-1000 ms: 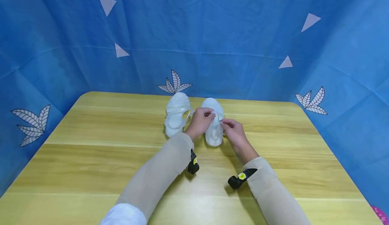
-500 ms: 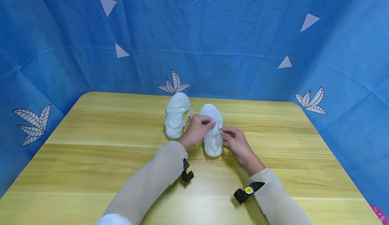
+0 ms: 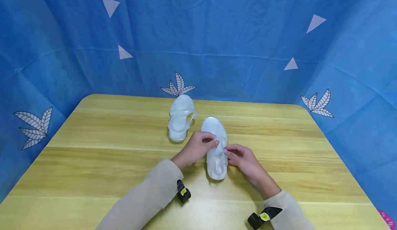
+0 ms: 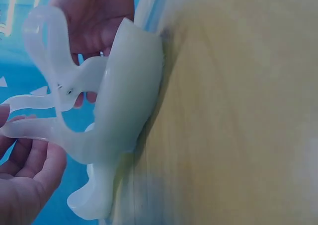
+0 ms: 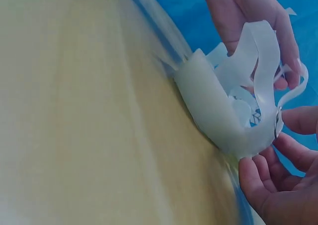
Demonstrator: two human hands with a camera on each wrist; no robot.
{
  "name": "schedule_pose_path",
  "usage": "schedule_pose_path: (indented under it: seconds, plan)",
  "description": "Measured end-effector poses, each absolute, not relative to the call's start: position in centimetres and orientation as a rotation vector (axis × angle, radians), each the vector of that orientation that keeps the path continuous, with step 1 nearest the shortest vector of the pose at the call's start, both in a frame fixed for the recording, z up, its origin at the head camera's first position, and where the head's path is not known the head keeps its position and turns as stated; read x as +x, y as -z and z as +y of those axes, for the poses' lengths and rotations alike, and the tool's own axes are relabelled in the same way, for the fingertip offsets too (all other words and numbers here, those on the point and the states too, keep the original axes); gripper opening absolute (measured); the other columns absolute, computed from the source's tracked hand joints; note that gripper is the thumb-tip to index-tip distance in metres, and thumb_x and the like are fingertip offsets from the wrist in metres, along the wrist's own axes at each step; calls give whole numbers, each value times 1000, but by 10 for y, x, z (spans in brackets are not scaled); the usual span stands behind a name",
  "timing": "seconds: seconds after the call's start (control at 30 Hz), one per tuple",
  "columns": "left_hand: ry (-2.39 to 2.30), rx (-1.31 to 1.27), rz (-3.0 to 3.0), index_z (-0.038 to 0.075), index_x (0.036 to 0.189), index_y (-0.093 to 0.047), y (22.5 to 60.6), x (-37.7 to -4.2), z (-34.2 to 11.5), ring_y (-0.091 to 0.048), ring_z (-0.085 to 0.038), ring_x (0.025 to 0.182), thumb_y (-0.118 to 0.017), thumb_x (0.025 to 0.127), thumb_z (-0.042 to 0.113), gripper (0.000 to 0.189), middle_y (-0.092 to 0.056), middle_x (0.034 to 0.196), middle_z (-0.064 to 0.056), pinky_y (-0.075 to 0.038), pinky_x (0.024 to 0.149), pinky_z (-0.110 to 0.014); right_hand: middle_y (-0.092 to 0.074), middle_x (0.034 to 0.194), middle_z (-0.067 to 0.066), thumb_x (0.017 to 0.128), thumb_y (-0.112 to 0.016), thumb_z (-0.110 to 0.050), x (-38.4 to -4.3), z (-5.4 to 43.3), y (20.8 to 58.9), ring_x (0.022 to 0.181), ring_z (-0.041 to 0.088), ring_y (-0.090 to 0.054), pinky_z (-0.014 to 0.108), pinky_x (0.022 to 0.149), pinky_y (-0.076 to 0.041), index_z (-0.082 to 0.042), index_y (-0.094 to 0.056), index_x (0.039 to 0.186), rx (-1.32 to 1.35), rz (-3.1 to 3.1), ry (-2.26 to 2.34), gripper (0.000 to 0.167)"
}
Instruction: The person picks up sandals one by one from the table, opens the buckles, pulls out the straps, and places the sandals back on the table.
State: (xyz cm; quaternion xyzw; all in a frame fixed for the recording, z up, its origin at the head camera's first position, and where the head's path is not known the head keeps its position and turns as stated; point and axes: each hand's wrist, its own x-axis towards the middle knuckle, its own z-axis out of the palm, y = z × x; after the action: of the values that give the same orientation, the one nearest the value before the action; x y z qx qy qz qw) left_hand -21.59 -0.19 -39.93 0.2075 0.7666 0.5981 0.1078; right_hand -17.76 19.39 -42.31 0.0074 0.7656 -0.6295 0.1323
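A translucent white sandal stands sole-down on the wooden table, toe toward the back. On its left side my left hand pinches the free end of the ankle strap between thumb and index finger. My right hand, at the sandal's right side, pinches the strap by its small metal buckle. The heel loop stands up behind the straps. A matching sandal lies farther back to the left, its strap sticking out to the right, and neither hand touches it.
The wooden table reaches to a blue cloth backdrop with white triangles and leaf prints. A black wrist camera sits at the left sleeve, another black wrist camera at the right. Something pink shows at the lower right edge.
Both hands have drawn the right-hand sandal across the table toward me, still holding its strap and buckle. The other sandal has stayed in place.
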Motion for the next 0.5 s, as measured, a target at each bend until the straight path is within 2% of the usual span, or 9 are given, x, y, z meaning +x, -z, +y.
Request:
schedule_pose_path:
  seconds: [0.27, 0.5]
  plan:
    - [-1756, 671, 2219, 4, 91, -71, 405, -198, -10, -59, -8, 76, -62, 91, 14, 13, -66, 84, -4, -50, 69, -21, -60, 107, 14, 92, -60, -16, -159, 196, 426, 96, 15, -59, 31, 83, -53, 10, -55, 115, -62, 2170, 1831, 35]
    - [-1750, 705, 2186, 0, 93, -70, 404, -184, -15, -60, -8, 76, -62, 90, 10, 14, -67, 85, -9, -51, 70, -21, -61, 104, 14, 91, -61, -16, -147, 198, 429, 94, 16, -60, 31, 82, -53, 11, -56, 112, -165, 2155, 1814, 34]
